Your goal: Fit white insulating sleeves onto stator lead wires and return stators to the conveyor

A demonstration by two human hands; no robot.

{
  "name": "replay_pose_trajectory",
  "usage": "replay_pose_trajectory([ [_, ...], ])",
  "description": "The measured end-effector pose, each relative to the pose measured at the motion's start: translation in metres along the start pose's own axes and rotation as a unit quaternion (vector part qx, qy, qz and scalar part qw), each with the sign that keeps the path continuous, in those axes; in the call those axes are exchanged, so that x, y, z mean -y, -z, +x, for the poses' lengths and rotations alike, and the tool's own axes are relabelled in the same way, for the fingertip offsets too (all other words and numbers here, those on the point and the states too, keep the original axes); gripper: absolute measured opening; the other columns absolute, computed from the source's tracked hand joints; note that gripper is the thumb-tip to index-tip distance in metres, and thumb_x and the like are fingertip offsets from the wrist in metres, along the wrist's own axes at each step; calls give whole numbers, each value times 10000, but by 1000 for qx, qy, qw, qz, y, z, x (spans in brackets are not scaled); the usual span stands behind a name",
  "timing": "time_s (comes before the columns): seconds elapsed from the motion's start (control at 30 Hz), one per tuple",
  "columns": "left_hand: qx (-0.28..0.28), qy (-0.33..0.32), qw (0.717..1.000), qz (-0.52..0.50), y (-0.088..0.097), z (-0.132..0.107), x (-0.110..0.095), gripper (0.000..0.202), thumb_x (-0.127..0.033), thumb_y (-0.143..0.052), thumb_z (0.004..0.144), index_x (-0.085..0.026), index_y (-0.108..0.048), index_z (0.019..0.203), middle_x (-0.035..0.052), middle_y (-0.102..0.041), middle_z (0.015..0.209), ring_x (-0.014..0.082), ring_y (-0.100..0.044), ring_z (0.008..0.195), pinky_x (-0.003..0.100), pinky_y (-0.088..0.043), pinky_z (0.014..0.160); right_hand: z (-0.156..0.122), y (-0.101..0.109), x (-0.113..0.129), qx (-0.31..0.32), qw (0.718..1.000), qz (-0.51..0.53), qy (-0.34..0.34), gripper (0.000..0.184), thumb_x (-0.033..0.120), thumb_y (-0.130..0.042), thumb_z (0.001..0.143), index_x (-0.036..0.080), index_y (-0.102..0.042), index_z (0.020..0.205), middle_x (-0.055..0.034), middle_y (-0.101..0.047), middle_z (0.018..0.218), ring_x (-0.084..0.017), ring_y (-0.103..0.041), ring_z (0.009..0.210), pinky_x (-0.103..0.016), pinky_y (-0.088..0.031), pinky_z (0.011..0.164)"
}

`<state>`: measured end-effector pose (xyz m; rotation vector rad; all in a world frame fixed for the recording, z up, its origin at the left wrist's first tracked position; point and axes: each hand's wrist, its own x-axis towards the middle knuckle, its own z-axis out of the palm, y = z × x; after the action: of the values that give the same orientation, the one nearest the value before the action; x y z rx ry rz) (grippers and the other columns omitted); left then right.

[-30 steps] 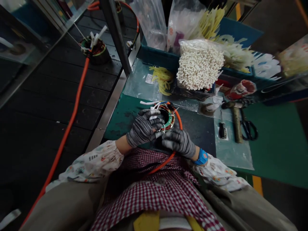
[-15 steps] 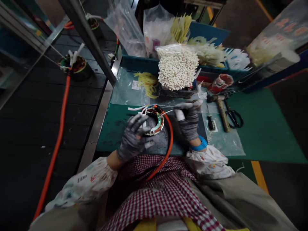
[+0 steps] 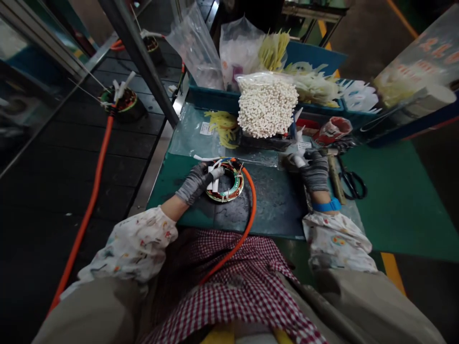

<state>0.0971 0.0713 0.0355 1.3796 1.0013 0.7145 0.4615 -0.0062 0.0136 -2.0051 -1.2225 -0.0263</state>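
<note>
See blue bins (image 3: 215, 99) along the bench's (image 3: 401, 205) far edge, holding clear bags (image 3: 202, 62), yellow strips (image 3: 275, 50), pale strips (image 3: 315, 83) and white strips (image 3: 358, 95), with a bag of white sticks (image 3: 267, 107) at the front. Spot a red cup (image 3: 333, 129) farther right; cannot make out contents. Find the ring (image 3: 236, 186) flat on a dark mat (image 3: 265, 200), nearer the bench's left edge than the right, round, open centre facing up, axis upright. Note an orange cable (image 3: 254, 198) leaving from the far-right side and bowing toward the near edge, and a white lead (image 3: 204, 158) pointing toward the left edge. See the left hand (image 3: 195, 184) half curled at the ring's left side, thumb across white tubes (image 3: 215, 185); cannot tell how firmly. See the right hand (image 3: 315, 172) with fingers bent, just left of the hammer (image 3: 336, 181), near the mat's far-right corner; cannot tell whether holding anything.
</note>
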Motion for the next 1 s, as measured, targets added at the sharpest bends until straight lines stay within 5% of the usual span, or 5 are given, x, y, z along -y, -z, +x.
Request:
replay_pose_trajectory([
  [0.23, -7, -60, 994, 94, 8, 10, 4, 434, -511, -766, 835, -167, -789, 1098, 117, -825, 1141, 317, -765, 1027, 488, -621, 978, -71, 46, 86, 147, 976, 129, 101, 182, 431, -629, 950, 250, -617, 973, -71, -727, 922, -232, -692, 808, -416, -606, 796],
  [0.37, -15, -143, 975, 171, 8, 3, 5, 417, -523, -728, 897, -177, -784, 1123, 109, -841, 1044, 303, -791, 935, 477, -667, 883, -143, 29, 127, 248, 945, 166, 130, 238, 443, -652, 964, 233, -645, 1077, -47, -766, 873, -219, -727, 706, -349, -599, 642],
  [0.5, -41, -229, 948, 218, 1, -37, 4, 436, -450, -659, 985, -190, -721, 1329, 128, -758, 1361, 305, -724, 1260, 492, -581, 1129, -187, 14, 129, 254, 953, 122, 110, 288, 405, -680, 973, 214, -710, 1186, -97, -811, 926, -264, -779, 774, -360, -620, 681],
  [0.77, -77, -386, 870, 297, 4, -83, 19, 522, -427, -615, 1054, -343, -521, 1561, 78, -640, 1543, 294, -579, 1465, 506, -507, 1228, -192, 30, 127, 285, 943, 98, 144, 356, 445, -680, 990, 226, -769, 1256, -115, -830, 1055, -284, -795, 882, -383, -634, 771],
  [1.0, -89, -376, 841, 380, 0, -90, 22, 485, -563, -495, 1077, -299, -577, 1475, 86, -698, 1446, 322, -597, 1442, 563, -531, 1201, -175, 38, 148, 223, 953, 83, 186, 304, 512, -685, 983, 271, -807, 1123, -72, -830, 946, -242, -769, 754, -332, -573, 647],
])
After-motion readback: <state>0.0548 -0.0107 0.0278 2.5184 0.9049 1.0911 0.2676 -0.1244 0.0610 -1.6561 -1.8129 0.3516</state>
